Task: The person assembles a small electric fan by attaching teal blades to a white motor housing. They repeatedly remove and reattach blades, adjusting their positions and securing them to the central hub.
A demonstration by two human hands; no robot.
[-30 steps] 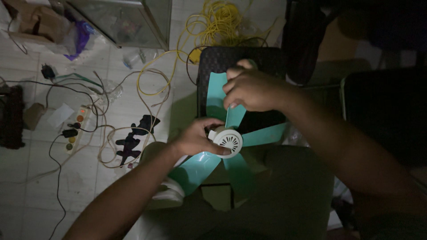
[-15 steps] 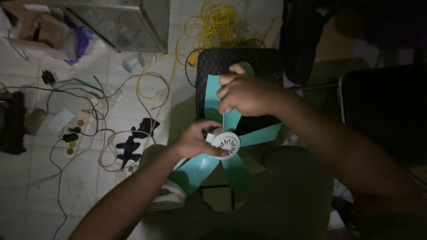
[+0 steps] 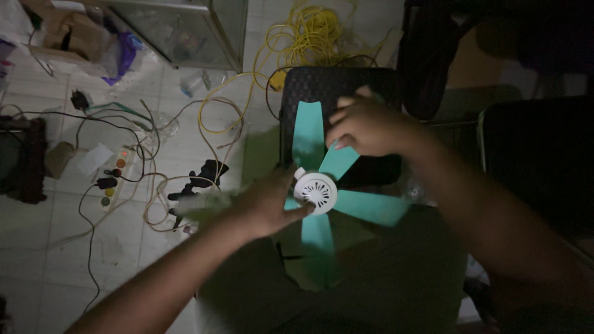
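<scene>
I see left hand (image 3: 267,207) curled round white hub (image 3: 316,191) from its left side, thumb by hub rim. Right hand (image 3: 366,127) above, fingers pinching upper-right teal blade (image 3: 339,162). Fan blade wheel (image 3: 365,207) sits between hands, over lap, before black stool (image 3: 322,83). Longest blade points straight away from me. Left hand nearer hub. Cables, power strip (image 3: 114,176) off left.

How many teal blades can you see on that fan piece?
4 show on the fan blade wheel: one pointing up, one up-right under the right hand, one right, one down. The left hand may hide another.
</scene>
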